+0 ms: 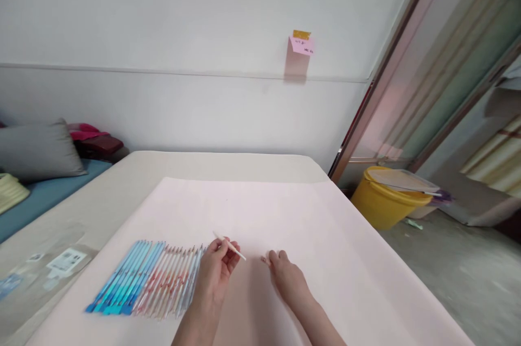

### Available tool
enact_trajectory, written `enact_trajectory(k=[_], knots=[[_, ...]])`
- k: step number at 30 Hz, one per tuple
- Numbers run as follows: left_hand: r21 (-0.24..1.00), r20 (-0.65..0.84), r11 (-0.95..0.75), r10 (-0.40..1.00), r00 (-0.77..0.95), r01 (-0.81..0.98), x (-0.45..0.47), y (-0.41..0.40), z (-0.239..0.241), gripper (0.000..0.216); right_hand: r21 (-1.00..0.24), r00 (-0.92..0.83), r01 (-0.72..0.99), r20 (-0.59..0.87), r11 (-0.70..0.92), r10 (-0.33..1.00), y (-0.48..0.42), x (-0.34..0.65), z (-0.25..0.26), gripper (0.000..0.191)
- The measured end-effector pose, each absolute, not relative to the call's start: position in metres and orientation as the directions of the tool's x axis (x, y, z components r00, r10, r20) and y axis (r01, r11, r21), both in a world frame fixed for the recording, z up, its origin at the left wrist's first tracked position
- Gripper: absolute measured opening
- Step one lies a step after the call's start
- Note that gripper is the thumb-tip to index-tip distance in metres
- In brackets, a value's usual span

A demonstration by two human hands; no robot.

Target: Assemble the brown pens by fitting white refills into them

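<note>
My left hand (pixel 215 273) is closed in a pinch on a thin white stick-like pen part (pixel 229 245) that points up-left to down-right. Just left of it lies a row of several pens (pixel 146 281) side by side, blue ones at the left and clear pinkish ones toward the hand, all on a large pale pink sheet (pixel 285 216). My right hand (pixel 285 275) rests on the sheet a short way to the right, fingers curled with the fingertips pinching something small and pink I cannot make out.
The sheet covers a beige table (pixel 134 172). Clear packaging with labels (pixel 49 267) lies at the table's left edge. A grey pillow (pixel 36 151) sits on a blue mat at left. A yellow bucket (pixel 382 199) stands on the floor at right.
</note>
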State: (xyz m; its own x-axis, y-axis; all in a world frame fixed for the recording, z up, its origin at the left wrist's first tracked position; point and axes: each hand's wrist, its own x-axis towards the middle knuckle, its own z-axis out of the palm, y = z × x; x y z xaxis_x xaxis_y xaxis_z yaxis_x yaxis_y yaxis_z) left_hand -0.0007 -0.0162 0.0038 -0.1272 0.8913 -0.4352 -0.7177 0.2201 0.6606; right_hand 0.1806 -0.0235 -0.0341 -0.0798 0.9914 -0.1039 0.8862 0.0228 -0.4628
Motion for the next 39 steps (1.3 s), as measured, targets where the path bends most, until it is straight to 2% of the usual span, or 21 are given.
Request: enact_trajectory(k=[6,10,16,21,31,36,39], knots=[[0.727,-0.368,0.150,0.909,-0.196,-0.670,-0.001,-0.019,0.017,0.008,-0.768,-0.268,0.631,-0.084,0.109,0.960,-0.028,0.181,-0.008,0.025],[0.769,-0.330,0.139,0.922,-0.201,-0.624,0.004,-0.022,0.020,0.015,-0.866,-0.276,0.486,-0.025,0.117,0.961,-0.036,0.169,-0.002,0.021],[0.835,-0.260,0.099,0.938,-0.230,-0.541,0.007,-0.024,0.019,0.020,-0.848,-0.247,0.511,0.012,0.140,0.969,-0.044,0.161,0.007,0.016],[0.838,-0.260,0.106,0.940,-0.221,-0.535,0.009,-0.026,0.019,0.024,-0.808,-0.245,0.564,0.034,0.171,0.969,-0.047,0.159,0.017,0.017],[0.890,-0.254,0.166,0.954,-0.158,-0.425,0.022,-0.035,0.018,0.023,-0.803,-0.142,0.590,-0.001,0.084,0.990,-0.051,0.151,0.010,0.018],[0.877,-0.238,0.150,0.961,-0.142,-0.457,0.021,-0.036,0.021,0.024,-0.821,-0.097,0.567,0.016,0.069,0.995,-0.052,0.150,0.010,0.019],[0.875,-0.230,0.148,0.965,-0.127,-0.460,0.022,-0.036,0.023,0.023,-0.878,-0.118,0.478,-0.018,0.041,0.993,-0.051,0.150,0.008,0.019]])
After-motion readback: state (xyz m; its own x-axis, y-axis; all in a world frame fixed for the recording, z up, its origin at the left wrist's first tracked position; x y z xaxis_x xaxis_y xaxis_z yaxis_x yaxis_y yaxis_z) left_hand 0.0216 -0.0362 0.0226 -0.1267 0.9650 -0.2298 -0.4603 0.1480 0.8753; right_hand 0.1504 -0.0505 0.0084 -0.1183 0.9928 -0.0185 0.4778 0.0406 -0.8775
